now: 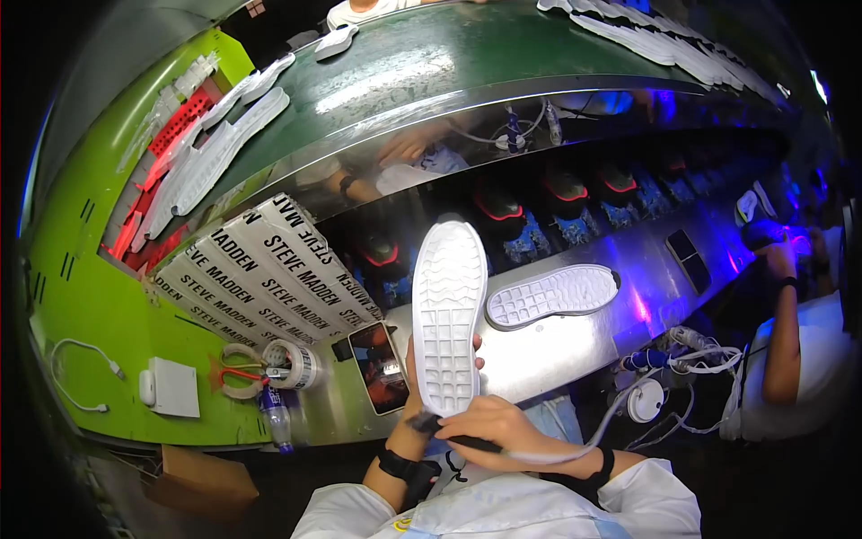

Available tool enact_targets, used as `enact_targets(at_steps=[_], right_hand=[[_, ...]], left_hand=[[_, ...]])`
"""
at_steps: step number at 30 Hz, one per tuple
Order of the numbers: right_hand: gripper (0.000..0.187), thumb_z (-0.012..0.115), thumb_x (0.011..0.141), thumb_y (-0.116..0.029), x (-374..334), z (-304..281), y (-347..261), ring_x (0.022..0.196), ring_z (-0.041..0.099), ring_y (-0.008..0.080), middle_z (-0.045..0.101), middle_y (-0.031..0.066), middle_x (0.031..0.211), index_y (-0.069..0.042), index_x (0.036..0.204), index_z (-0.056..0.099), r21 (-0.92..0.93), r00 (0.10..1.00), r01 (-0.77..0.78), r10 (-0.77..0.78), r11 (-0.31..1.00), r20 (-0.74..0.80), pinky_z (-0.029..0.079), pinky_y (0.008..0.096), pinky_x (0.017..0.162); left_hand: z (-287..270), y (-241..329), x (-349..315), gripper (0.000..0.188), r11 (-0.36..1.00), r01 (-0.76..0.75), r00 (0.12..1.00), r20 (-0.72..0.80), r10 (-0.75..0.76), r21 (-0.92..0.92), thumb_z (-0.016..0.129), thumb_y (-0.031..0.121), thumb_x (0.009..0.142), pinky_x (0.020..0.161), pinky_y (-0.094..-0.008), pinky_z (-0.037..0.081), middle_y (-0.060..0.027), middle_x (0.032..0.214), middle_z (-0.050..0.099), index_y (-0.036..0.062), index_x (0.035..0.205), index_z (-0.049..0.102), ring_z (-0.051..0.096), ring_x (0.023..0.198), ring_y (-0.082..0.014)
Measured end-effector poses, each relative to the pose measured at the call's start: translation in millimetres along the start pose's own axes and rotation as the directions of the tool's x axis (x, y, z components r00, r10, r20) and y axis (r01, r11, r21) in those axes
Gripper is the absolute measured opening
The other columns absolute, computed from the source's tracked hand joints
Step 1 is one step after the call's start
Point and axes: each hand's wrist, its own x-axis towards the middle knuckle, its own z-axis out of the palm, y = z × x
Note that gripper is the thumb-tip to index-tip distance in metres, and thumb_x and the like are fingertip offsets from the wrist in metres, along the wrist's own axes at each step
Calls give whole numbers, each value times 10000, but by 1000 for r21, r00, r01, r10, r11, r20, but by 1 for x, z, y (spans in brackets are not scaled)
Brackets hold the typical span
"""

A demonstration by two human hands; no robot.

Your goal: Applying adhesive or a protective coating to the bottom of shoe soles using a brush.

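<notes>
A white shoe sole (449, 314) stands upright before me, its gridded inner side facing up toward me. My left hand (413, 391) is closed round its lower half from behind, with fingertips showing at the right edge. In my right hand (498, 427) is a brush (474, 443) with a dark handle and dark bristles, a pale tube running back from it. Its bristles are at the sole's lower end; whether they touch it I cannot tell. A second white sole (552, 296) lies on the metal bench (530, 355) to the right.
Beyond the bench runs a green conveyor (386, 85) with more soles, above a shelf of dark shoe uppers (566, 189). To the left are a printed box (269, 269), a phone (378, 368), tape rolls (305, 364) and a bottle (276, 418). A co-worker's arm (783, 350) is at right, near cables (700, 359).
</notes>
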Motion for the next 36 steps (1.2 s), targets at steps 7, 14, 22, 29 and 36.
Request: enact_targets(at_steps=[7, 14, 22, 29, 36], right_hand=[[220, 663, 752, -63, -1, -30, 8, 906, 647, 199, 679, 128, 968, -27, 968, 685, 273, 936, -351, 324, 896, 139, 500, 298, 803], [234, 664, 734, -63, -5, -57, 2, 828, 662, 262, 671, 122, 1029, -47, 966, 693, 9, 954, -160, 153, 987, 257, 513, 296, 754], [217, 711, 668, -17, -14, -112, -18, 927, 599, 231, 691, 61, 890, -52, 882, 723, 87, 992, -120, 122, 989, -19, 489, 343, 791], [222, 698, 756, -20, 2, -78, -6, 742, 610, 97, 675, 93, 817, -16, 977, 695, 410, 761, -436, 571, 801, -307, 494, 248, 678], [230, 696, 661, -77, 13, -39, -7, 743, 586, 235, 646, 80, 780, -64, 891, 689, -317, 961, 59, -139, 947, -237, 432, 363, 724]], left_hand=[[25, 25, 24, 561, 851, 326, 942, -219, -255, 412, 362, 372, 959, 850, -386, 528, -227, 1262, 521, -64, 1311, 402, 606, 1039, -341], [30, 16, 61, 357, 332, 772, 617, -515, -595, 542, 490, 222, 944, 789, -267, 520, -104, 1119, 632, -26, 1192, 562, 638, 925, -142], [23, 10, 57, 505, 524, 685, 725, -405, -557, 506, 507, 382, 899, 946, -319, 340, -106, 1280, 485, 70, 1295, 481, 451, 1143, -167], [9, -52, 28, 717, 999, 40, 999, 11, -40, 21, 331, 556, 899, 1085, -500, 286, -205, 1418, 349, 84, 1435, 266, 369, 1270, -424], [8, -59, 39, 671, 986, -115, 990, -90, 105, -117, 391, 532, 898, 939, -496, 428, -155, 1422, 351, 164, 1445, 264, 492, 1073, -388]])
